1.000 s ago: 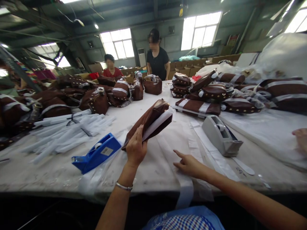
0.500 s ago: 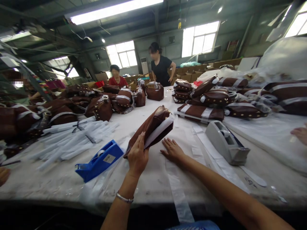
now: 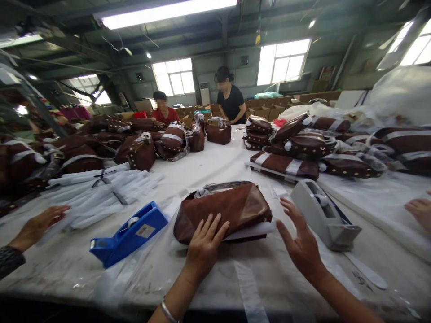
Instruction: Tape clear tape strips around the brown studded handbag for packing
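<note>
A brown leather handbag (image 3: 232,208) lies on its side on the white-covered table in front of me. White sheet material (image 3: 251,230) pokes out along its near edge. My left hand (image 3: 205,244) rests flat on the bag's near face, fingers spread and not gripping. My right hand (image 3: 299,242) is raised just off the bag's right end, holding nothing, fingers apart. It is close to the grey tape dispenser (image 3: 325,215). The blue tape dispenser (image 3: 129,233) stands left of the bag. A pale strip (image 3: 251,291) runs down the table's near edge.
White paper rolls (image 3: 101,193) lie at the left, with another person's hand (image 3: 43,224) by them. Another hand (image 3: 419,208) shows at the far right. Brown bags (image 3: 134,152) line the back left; wrapped bags (image 3: 286,166) are stacked back right. Two people stand beyond the table.
The bag has come down from a tilted, lifted position to lie across the table. My left hand has opened onto it. My right hand has risen and moved right. Another person's hand reaches in at left.
</note>
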Demonstrator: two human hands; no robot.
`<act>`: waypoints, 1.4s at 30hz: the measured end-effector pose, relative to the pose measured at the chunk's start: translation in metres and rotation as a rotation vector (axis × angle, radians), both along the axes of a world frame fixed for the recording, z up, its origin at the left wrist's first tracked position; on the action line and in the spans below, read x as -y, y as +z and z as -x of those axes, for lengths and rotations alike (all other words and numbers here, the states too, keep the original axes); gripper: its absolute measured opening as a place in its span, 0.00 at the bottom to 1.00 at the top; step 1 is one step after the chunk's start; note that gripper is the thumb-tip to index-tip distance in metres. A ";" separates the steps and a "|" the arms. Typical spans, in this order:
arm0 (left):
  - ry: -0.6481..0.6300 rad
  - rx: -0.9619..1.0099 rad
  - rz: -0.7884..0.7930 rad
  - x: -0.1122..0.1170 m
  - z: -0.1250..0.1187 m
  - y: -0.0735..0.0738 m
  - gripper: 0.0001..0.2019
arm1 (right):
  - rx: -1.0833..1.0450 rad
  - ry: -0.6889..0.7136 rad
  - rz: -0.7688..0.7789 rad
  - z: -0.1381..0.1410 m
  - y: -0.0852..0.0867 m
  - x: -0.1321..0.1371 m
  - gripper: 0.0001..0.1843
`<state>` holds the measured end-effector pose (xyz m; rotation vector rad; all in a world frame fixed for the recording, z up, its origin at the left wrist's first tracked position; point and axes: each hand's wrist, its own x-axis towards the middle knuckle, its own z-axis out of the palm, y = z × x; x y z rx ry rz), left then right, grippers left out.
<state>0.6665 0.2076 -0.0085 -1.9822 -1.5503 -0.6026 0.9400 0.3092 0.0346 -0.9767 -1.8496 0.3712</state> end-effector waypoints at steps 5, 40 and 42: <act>-0.015 -0.103 -0.025 0.004 -0.002 -0.016 0.28 | 0.637 0.472 -0.280 0.028 -0.005 -0.008 0.38; 0.168 -0.091 -0.080 -0.006 -0.036 -0.028 0.23 | 1.404 0.383 0.290 0.184 0.044 -0.172 0.11; 0.170 -0.100 -0.069 -0.005 -0.035 -0.028 0.23 | 1.345 0.353 0.195 0.176 0.054 -0.172 0.08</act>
